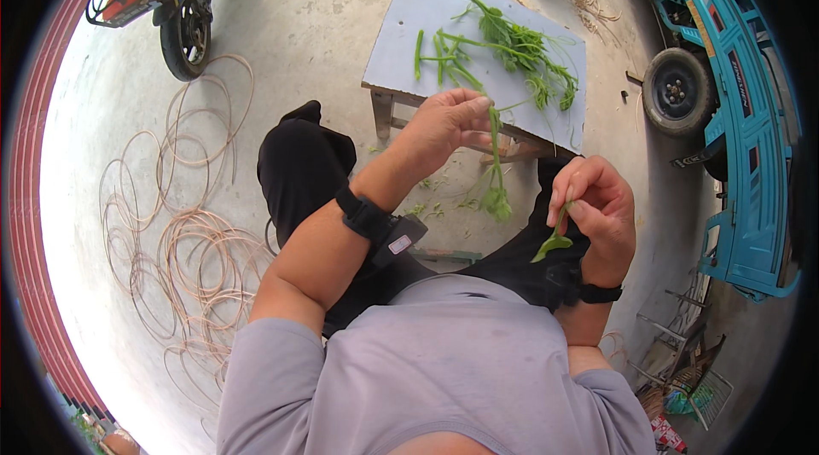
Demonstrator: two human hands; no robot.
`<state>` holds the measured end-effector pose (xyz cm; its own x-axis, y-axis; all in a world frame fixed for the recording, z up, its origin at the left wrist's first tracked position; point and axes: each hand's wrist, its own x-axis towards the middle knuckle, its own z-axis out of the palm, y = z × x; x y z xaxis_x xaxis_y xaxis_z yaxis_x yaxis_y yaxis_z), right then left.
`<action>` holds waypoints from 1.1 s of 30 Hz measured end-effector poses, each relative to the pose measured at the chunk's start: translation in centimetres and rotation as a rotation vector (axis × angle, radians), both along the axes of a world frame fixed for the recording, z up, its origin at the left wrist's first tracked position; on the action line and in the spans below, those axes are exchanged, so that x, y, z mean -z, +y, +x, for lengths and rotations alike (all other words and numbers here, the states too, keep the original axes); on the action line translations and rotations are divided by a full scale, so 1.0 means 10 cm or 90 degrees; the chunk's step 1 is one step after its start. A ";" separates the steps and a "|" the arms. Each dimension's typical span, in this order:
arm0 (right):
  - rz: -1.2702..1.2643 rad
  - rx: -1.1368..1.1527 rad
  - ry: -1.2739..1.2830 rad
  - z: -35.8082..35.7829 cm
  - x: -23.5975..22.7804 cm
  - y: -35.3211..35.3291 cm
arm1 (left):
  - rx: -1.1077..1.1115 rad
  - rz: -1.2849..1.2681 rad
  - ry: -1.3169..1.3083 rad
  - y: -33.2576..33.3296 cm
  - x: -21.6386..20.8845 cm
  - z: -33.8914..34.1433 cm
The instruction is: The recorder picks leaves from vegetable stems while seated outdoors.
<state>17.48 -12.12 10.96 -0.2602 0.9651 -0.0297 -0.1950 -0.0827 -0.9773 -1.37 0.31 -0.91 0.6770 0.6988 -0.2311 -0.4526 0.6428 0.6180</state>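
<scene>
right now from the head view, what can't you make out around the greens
All in the head view:
Green shoot: pinched part, covered by the left hand.
Leaf: gripped stem end, covered by the right hand.
Table: far legs, hidden beneath its top.
Floor scraps: too small to identify.

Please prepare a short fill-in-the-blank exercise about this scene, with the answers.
1. The left hand pinches a stem coloured ____.
2. The right hand holds a small leaf; its wrist strap is ____.
3. The teal vehicle stands in the picture's ____ half.
Missing words: green; black; right.
</scene>
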 end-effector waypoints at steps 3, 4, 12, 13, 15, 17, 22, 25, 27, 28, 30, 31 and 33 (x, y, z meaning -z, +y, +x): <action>-0.069 -0.009 -0.129 -0.06 0.02 0.04 | 0.004 -0.003 -0.009 -0.01 0.00 -0.02; -0.143 -0.015 -0.262 -0.09 0.02 0.06 | 0.005 -0.002 -0.005 -0.02 0.01 -0.02; 0.061 0.321 -0.479 -0.46 0.48 0.31 | -0.053 -0.005 0.030 -0.08 0.00 0.05; 0.103 0.341 -0.534 -0.51 0.48 0.35 | -0.062 -0.005 0.037 -0.08 0.00 0.06; 0.116 0.350 -0.554 -0.53 0.55 0.41 | -0.064 0.004 0.040 -0.10 0.01 0.08; 0.127 0.358 -0.574 -0.54 0.61 0.44 | -0.066 0.010 0.042 -0.11 0.01 0.07; 0.114 0.399 -0.594 -0.56 0.64 0.47 | -0.061 0.091 0.108 -0.10 -0.01 0.05; 0.041 0.393 -0.536 -0.55 0.62 0.49 | -0.080 0.149 0.125 -0.11 0.01 0.06; 0.046 0.388 -0.561 -0.53 0.64 0.50 | -0.072 0.159 0.140 -0.10 0.01 0.05; 0.049 0.382 -0.587 -0.52 0.65 0.50 | -0.063 0.167 0.154 -0.10 0.01 0.05; 0.036 0.388 -0.551 -0.51 0.67 0.50 | -0.067 0.161 0.151 -0.10 0.01 0.05; 0.019 0.391 -0.518 -0.51 0.67 0.49 | -0.069 0.152 0.147 -0.10 0.00 0.06; 0.001 0.400 -0.482 -0.53 0.66 0.48 | -0.074 0.152 0.148 -0.11 -0.01 0.05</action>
